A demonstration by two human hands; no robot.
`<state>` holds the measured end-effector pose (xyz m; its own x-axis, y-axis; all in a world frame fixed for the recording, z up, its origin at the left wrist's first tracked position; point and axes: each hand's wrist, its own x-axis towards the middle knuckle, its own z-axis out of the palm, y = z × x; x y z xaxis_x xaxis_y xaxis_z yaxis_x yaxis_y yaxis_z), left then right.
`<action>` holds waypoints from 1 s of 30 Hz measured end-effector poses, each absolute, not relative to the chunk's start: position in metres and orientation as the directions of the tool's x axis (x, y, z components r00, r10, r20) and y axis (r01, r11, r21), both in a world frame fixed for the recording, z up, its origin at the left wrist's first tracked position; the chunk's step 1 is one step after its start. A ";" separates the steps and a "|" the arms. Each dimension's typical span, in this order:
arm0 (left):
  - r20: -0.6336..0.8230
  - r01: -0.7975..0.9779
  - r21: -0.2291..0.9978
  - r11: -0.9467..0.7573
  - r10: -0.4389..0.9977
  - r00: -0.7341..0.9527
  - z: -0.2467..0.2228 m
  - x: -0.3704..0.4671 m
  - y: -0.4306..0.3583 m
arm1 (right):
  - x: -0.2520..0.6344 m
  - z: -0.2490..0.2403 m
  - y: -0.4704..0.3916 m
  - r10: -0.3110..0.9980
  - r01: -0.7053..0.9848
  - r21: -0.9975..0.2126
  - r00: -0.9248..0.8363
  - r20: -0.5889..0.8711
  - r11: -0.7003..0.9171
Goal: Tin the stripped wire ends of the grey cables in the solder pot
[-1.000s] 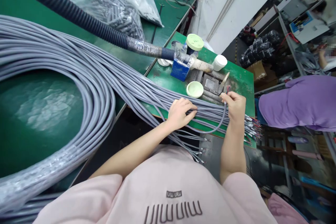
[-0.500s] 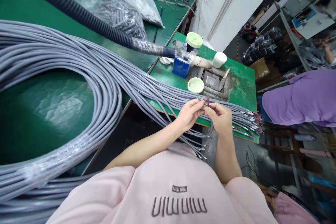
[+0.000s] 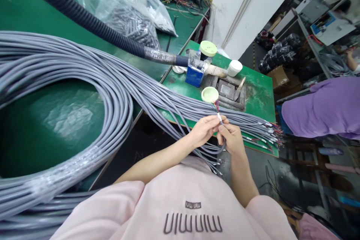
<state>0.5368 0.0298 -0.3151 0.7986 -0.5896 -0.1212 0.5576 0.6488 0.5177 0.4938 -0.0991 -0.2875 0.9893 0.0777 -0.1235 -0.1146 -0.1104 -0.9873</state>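
Both hands hold the end of one grey cable (image 3: 224, 143) in front of my chest. My left hand (image 3: 206, 129) pinches it near the white band, fingers closed. My right hand (image 3: 232, 137) is closed round the grey sheath just below. Thin coloured wires (image 3: 216, 105) fan out from the cable end, pointing away from me, by a pale green lid (image 3: 209, 94). Behind my hands lies a thick bundle of grey cables (image 3: 174, 99), their stripped ends (image 3: 274, 133) at the right edge of the green table.
A ribbed black hose (image 3: 112, 32) ends at a blue box (image 3: 194, 76). Near it are a metal-framed pot (image 3: 227, 89), a white jar (image 3: 234, 67) and a green-lidded container (image 3: 208, 48). Plastic bags (image 3: 135, 22) lie behind. A person in purple (image 3: 323, 107) is at the right.
The coloured wires, earlier bunched between my fingers, now stick out freely beyond them. Both hands have shifted slightly down onto the cable's banded end and sheath. The view has tilted a little.
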 end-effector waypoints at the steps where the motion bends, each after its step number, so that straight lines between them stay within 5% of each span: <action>1: -0.134 0.534 0.558 0.636 -0.566 0.814 -0.315 0.536 0.030 | 0.494 -0.287 -0.101 0.084 -0.112 -0.982 0.988 -0.126 -0.151; 4: -0.161 0.436 0.656 0.616 -0.450 0.879 -0.315 0.535 0.031 | 0.497 -0.277 -0.107 0.052 -0.010 -0.912 0.998 -0.034 -0.410; 8: -0.123 0.331 0.728 0.600 -0.361 0.924 -0.315 0.534 0.029 | 0.506 -0.256 -0.108 -0.073 0.166 -0.703 0.952 0.297 -0.691; 15: 0.022 0.149 0.881 0.449 -0.354 0.935 -0.323 0.528 0.029 | 0.528 -0.247 -0.088 0.108 0.303 -0.317 0.853 0.510 -0.899; 21: 0.183 -0.106 0.957 0.269 -0.282 0.942 -0.326 0.526 0.034 | 0.536 -0.246 -0.083 0.004 0.306 -0.523 0.866 0.500 -0.796; 30: 0.176 -0.108 0.969 0.223 -0.314 0.933 -0.320 0.522 0.030 | 0.560 -0.248 -0.091 -0.312 0.234 -0.790 0.826 0.469 -0.567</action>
<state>0.5218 0.0301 -0.3202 0.9328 -0.3145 0.1763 -0.1077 0.2235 0.9687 0.5597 -0.0908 -0.2484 0.8263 -0.3124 0.4688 0.2339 -0.5667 -0.7900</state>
